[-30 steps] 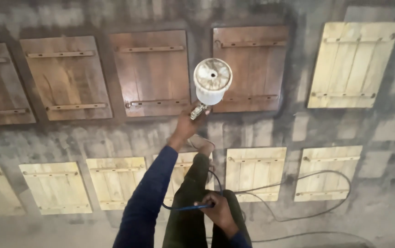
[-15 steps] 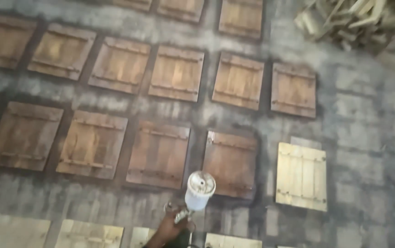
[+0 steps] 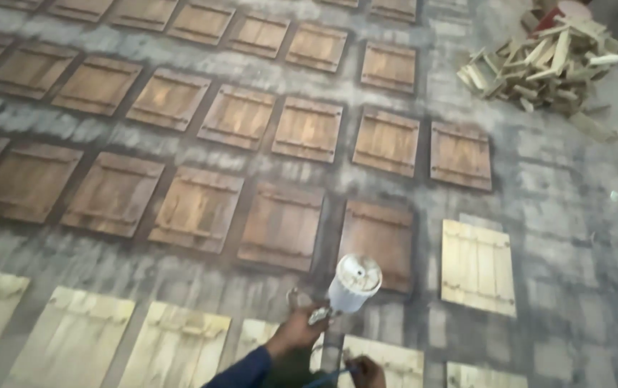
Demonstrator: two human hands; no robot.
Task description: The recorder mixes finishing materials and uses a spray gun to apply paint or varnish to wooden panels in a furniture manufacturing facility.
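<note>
Head view: spray gun [image 3: 348, 287] with white cup is gripped by the closed left hand [image 3: 296, 332], cup raised just above and right of the knuckles. A blue hose [image 3: 330, 375] is pinched in the right hand [image 3: 366, 372], low by the frame edge. Dark stained panels [image 3: 280, 224] are laid on the floor ahead of both hands; pale unstained panels [image 3: 477, 266] sit right and beneath. Scrap wood pile [image 3: 542, 61] is far off, upper right.

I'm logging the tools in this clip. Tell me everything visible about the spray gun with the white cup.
The spray gun carries a white, roughly cylindrical cup with a round lid on top, looking like plastic, tilted slightly. Beneath it sits a small metallic body, blurred. The left hand grips it near the frame's lower centre, holding it above the floor, over the gap between a dark stained panel and pale unstained ones. A thin blue hose shows by the right hand; its connection is unclear.
</note>
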